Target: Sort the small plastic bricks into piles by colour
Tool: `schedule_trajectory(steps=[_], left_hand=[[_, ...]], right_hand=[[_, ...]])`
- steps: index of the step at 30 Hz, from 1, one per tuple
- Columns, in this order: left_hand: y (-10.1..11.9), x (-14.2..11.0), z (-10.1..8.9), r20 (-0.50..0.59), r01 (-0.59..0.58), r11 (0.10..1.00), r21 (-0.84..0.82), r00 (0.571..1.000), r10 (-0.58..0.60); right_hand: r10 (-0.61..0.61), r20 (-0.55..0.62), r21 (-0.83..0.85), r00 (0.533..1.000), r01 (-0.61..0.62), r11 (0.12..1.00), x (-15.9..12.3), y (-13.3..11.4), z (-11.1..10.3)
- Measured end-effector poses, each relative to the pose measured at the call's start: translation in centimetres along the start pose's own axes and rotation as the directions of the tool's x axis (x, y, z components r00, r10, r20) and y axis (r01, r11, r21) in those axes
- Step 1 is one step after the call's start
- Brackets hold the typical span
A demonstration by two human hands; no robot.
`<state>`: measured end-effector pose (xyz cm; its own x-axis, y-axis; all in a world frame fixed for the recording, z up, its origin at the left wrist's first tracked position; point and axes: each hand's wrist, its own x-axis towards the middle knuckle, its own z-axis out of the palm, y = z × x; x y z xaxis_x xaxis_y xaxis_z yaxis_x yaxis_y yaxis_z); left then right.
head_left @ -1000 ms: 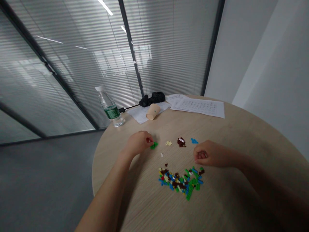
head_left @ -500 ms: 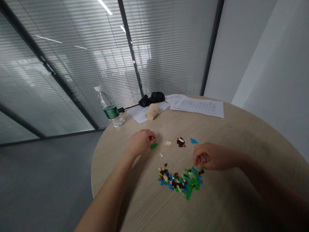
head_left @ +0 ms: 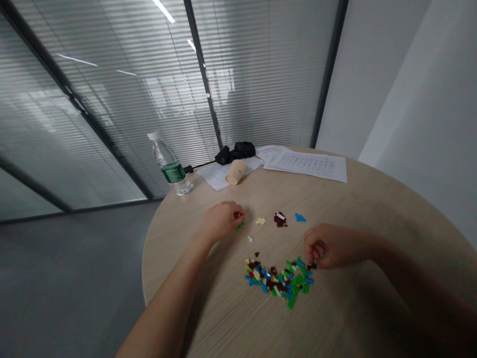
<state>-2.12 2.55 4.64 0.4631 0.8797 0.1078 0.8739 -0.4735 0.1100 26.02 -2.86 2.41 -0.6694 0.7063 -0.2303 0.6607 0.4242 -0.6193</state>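
Observation:
A mixed pile of small bricks (head_left: 279, 279) in green, blue, brown and yellow lies on the round wooden table (head_left: 365, 214). My right hand (head_left: 330, 245) rests at the pile's right end, fingers curled and pinched over the bricks there. My left hand (head_left: 222, 220) is closed, fingertips together over a small green heap (head_left: 239, 226), which it partly hides. Beyond lie small sorted heaps: cream bricks (head_left: 260, 221), brown bricks (head_left: 279, 219) and blue bricks (head_left: 299, 217). A single white brick (head_left: 250, 239) lies between.
At the table's far side stand a water bottle (head_left: 169, 165), a tipped paper cup (head_left: 236, 171), a black object (head_left: 235, 151) and printed sheets (head_left: 305, 162). Glass walls with blinds rise behind. The table edge curves close on the left.
My right hand has moved down and right onto the pile's edge. My left hand has slid right over the green heap, now mostly covering it.

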Motion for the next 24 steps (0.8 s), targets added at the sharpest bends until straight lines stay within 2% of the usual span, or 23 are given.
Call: schedule_trajectory(steps=[4, 7, 10, 13, 17, 24], left_hand=[[0.3, 0.1, 0.2, -0.008, -0.070, 0.997, -0.028, 0.998, 0.070], [1.1, 0.1, 0.4, -0.068, -0.224, 0.970, -0.094, 0.974, 0.218], [2.5, -0.1, 0.7, -0.160, -0.431, 0.887, -0.167, 0.899, 0.407], [4.0, -0.4, 0.9, -0.238, -0.556, 0.801, -0.222, 0.828, 0.508], [5.0, -0.6, 1.3, -0.260, -0.613, 0.744, -0.268, 0.789, 0.556], [5.2, -0.8, 1.5, -0.325, -0.643, 0.707, -0.294, 0.763, 0.558]], right_hand=[[0.005, 0.033, 0.012, 0.999, -0.006, 1.000, 0.0, 0.2, -0.4], [0.002, -0.036, 0.012, 0.999, -0.001, 1.000, 0.0, 0.2, -0.9], [0.004, -0.172, 0.035, 0.985, 0.002, 0.999, 0.3, -0.2, -0.9], [0.035, -0.324, 0.179, 0.945, 0.025, 0.983, 1.2, -0.9, -0.3], [0.086, -0.421, 0.437, 0.903, 0.119, 0.891, 2.3, -1.7, 1.0], [0.158, -0.398, 0.623, 0.903, 0.140, 0.770, 3.0, -2.0, 1.9]])
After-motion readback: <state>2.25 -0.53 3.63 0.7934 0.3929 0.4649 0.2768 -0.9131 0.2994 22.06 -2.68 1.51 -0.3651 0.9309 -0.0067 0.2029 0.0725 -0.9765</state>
